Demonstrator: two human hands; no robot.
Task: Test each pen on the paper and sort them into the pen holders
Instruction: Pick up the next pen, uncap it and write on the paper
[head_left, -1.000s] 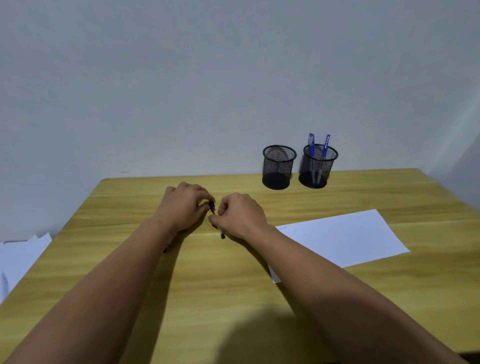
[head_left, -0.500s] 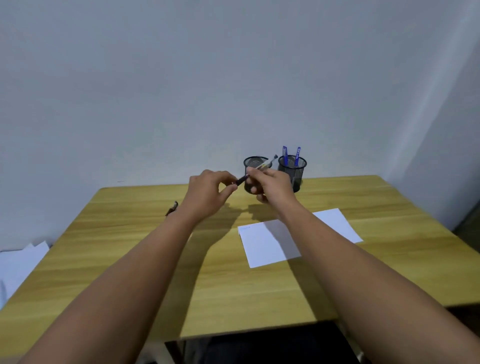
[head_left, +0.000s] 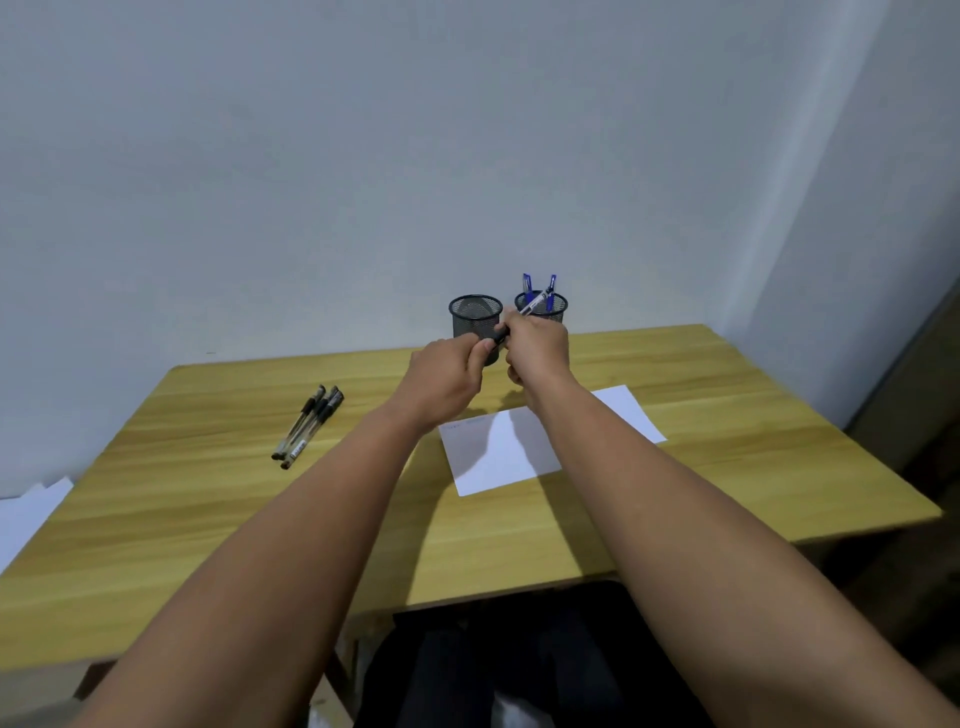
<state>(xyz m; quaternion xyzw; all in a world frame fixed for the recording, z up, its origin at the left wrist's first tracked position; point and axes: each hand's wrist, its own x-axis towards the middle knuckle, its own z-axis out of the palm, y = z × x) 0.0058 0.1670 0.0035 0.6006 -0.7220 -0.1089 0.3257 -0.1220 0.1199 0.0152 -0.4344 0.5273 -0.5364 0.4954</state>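
A: Where have we got the pen?

B: Up in the air between our hands, in front of the two mesh pen holders. Our right hand is closed round the clear barrel, and our left hand is pinched on the dark cap end.

A: How will it handle?

B: We'd judge it light, stiff and a little slick, being smooth plastic. Best to keep the right fingers on the barrel near the grip and pull the cap straight off.

A: What's around us?

B: The paper lies on the wooden table under our forearms. The left holder looks empty; the right holder holds blue pens. A small bunch of black pens waits well apart on the left.

A: Anything in the way?

B: Only the holders just behind our knuckles; a sharp tug could knock one.
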